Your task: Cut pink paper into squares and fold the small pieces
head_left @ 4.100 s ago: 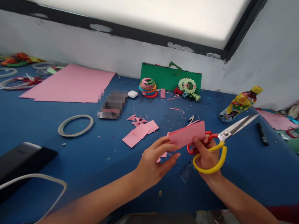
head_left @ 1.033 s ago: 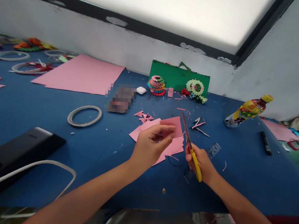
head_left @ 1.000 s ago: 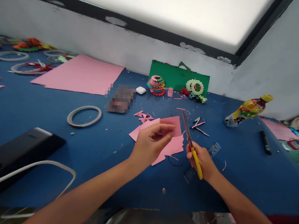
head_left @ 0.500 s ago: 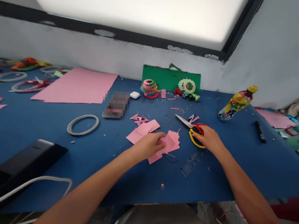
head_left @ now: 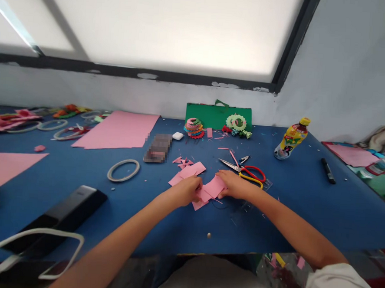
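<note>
Pink paper slips (head_left: 214, 187) are being handled by both hands near the middle of the blue worktop (head_left: 161, 233), loosely overlapping. The right end of the pile is being held by the right hand (head_left: 231, 184): its grip is being formed with the fingers at the far edge of a slip and the thumb at its near right corner, the slip being spanned between them. The left part is being touched by the left hand (head_left: 187, 190), its grip being loosely curled; whether a slip is being pinched there cannot be told, the fingertips being partly hidden.

Scissors (head_left: 239, 168) are being borne by the worktop just far of the right hand, red and yellow handles pointing right, blades left. Small pink scraps (head_left: 184, 162) are being seen just far of the pile.

Farther off, a green card (head_left: 210, 114) is being fronted by a stack of scalloped paper rings (head_left: 194, 129). Large pink sheets (head_left: 121, 131) are being spread at far left. A pale ring (head_left: 126, 161) is lying left of the pile; a bottle (head_left: 291, 140) is standing at far right, with a black marker (head_left: 328, 171) lying nearer and farther right.
</note>
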Available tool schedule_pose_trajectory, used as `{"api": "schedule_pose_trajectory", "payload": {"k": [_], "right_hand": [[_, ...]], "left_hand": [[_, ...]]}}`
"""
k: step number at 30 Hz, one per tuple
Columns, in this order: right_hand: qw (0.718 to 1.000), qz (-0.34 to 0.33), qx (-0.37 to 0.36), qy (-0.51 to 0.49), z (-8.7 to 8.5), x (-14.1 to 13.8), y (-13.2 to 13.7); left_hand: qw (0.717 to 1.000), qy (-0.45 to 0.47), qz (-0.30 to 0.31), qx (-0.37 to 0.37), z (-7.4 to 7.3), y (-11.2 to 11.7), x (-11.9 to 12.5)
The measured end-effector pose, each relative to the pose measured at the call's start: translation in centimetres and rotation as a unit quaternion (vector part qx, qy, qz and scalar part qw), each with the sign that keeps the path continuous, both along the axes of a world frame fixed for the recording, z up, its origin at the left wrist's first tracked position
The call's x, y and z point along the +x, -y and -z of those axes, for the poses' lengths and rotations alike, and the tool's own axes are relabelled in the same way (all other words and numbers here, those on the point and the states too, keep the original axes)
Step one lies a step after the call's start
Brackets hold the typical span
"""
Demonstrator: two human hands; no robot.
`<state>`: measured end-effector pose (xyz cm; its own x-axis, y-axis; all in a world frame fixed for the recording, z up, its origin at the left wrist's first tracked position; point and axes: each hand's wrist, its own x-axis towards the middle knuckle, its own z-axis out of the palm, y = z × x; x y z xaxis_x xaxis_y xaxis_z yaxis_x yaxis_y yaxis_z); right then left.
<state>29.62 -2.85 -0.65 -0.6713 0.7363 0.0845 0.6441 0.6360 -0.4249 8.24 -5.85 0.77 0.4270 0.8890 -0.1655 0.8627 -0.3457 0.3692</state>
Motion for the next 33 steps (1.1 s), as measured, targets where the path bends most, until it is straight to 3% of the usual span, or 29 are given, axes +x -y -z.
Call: {"api": "schedule_pose_trajectory", "payload": {"k": [6,11,14,19,23,26,29,33], "right_hand": [[0.997,0.023,-0.007,-0.068,1.4,-0.4,-0.2],[0.987,0.041,-0.003,-0.154,2.5,-0.6,0.0],[0.973,0.075,0.002,-0.216,3.4,-1.4,-0.5],[0.956,0.080,-0.001,-0.282,3.8,-2.5,-1.2],[0.970,-0.004,-0.007,-0.245,2.6,-0.5,-1.0],[0.987,-0.063,-0.009,-0.151,1.8,1.2,-0.7],[0.994,-0.064,0.008,-0.086,2.1,1.2,-0.9],[0.995,-0.010,0.033,-0.098,3.5,-0.6,-1.3]], "left_hand": [[0.997,0.065,0.015,0.037,0.2,0.0,0.9],[0.994,0.072,0.083,-0.014,0.1,0.7,-1.0],[0.996,0.042,0.076,-0.022,1.1,0.3,-2.7],[0.991,0.089,0.068,0.074,2.8,-0.6,-3.0],[0.983,0.102,0.052,0.142,2.8,-0.8,-2.3],[0.977,0.099,0.026,0.186,2.2,-1.3,-3.0],[0.972,0.091,-0.016,0.216,2.0,-2.1,-4.4],[0.971,0.079,-0.031,0.223,2.5,-2.7,-5.3]]}}
